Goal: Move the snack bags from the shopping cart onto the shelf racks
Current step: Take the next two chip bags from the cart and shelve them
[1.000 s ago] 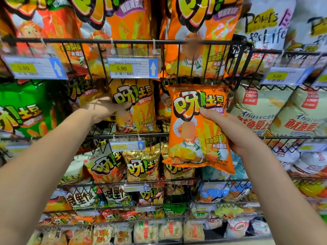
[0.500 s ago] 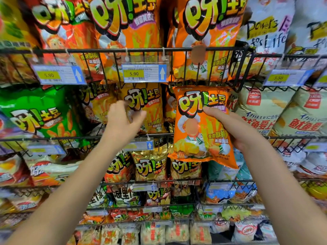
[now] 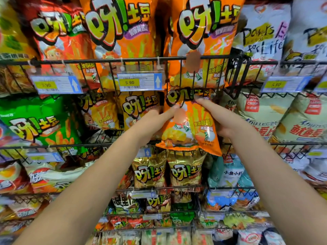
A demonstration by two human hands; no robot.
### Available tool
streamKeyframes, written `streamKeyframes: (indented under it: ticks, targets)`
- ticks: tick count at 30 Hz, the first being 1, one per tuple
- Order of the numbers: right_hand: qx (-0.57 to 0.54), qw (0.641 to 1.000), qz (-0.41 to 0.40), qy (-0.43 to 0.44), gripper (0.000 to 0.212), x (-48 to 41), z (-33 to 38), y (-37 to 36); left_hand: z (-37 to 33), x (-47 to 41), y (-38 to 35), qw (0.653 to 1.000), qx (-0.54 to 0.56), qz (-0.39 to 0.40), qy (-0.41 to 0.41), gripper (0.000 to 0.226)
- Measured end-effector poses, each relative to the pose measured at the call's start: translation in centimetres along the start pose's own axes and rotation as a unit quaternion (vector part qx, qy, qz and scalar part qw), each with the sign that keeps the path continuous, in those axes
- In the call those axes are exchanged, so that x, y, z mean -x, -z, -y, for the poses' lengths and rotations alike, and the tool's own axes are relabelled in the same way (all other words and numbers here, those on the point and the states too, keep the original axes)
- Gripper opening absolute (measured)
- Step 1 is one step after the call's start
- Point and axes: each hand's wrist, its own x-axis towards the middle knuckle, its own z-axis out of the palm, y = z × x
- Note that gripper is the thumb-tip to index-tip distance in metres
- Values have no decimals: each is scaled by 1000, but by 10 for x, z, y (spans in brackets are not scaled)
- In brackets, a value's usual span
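Orange and glossy, the orange snack bag (image 3: 189, 128) hangs upright between the person's two hands. Its top is tucked just under the upper wire rack (image 3: 106, 60), and its bottom seam overlaps the front rail of the middle wire rack (image 3: 283, 143). The right hand (image 3: 224, 121) grips it by the right edge: the fingers (image 3: 203, 103) lie long across the front near the top, clamped on the bag, with the thumb hidden behind it. The left hand (image 3: 152, 121) meets the left edge. Its forefinger (image 3: 169, 111) is laid straight on the front, and I cannot tell whether the other fingers pinch the bag. Just left of the left fingers stands a yellow bag (image 3: 139, 106) of the same brand, and farther left a green bag (image 3: 40, 124). Above and left of the fingertips a 5.90 price tag (image 3: 139, 82) hangs from the upper rail, with large orange bags (image 3: 203, 32) standing behind it. Below the fingers sit two gold bags (image 3: 150, 172). To the right of the right fingers lean pale squid-crisp bags (image 3: 261, 117).
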Motion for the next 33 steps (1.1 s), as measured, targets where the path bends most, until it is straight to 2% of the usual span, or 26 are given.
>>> streamKeyframes:
  ticks: [2,3,4,6,8,9,11,13,15,17,19,23,25,27,31,33]
  targets:
    - [6,1000,-6,12,43,-6,-4,6,1,-6,-1,999,24,-21,15,57]
    - [25,999,-21,14,51,-10,-6,9,1,-8,-2,998,44,-24,26,52]
    - [43,998,-31,16,62,-13,-7,11,0,-12,-4,997,61,-23,33,57]
    - [53,997,-44,22,85,-18,-5,14,4,-25,-10,994,95,-43,42,81]
    - [69,995,-66,30,118,-24,1,15,6,-41,-15,992,97,-77,35,91]
    - [91,992,-75,47,123,-27,4,15,4,-46,-18,991,93,-90,33,100]
    - [110,984,-103,93,103,-28,9,14,-1,-56,-21,992,77,-103,15,121]
    - [107,982,-119,98,89,-33,10,14,0,-66,-21,993,49,-106,1,131]
    - [75,985,-122,97,87,-42,7,14,-11,-63,-21,993,23,-112,1,117]
    - [68,983,-127,112,98,-52,5,8,-20,-59,-20,992,-26,-127,1,85]
    - [85,978,-127,138,109,-63,0,7,-20,-64,-17,988,-68,-139,5,73]
    - [171,967,-114,153,110,-77,-10,15,-14,-66,-19,978,-159,-138,10,70]
    - [223,958,-112,142,96,-76,-8,17,-13,-66,-22,972,-196,-126,25,71]
    - [304,937,-109,133,85,-77,-7,21,-14,-66,-23,967,-221,-120,30,68]
    - [435,884,-103,137,82,-72,-9,25,-12,-62,-26,961,-251,-115,15,67]
    - [468,870,-105,116,82,-68,-12,24,-8,-62,-28,959,-263,-106,20,67]
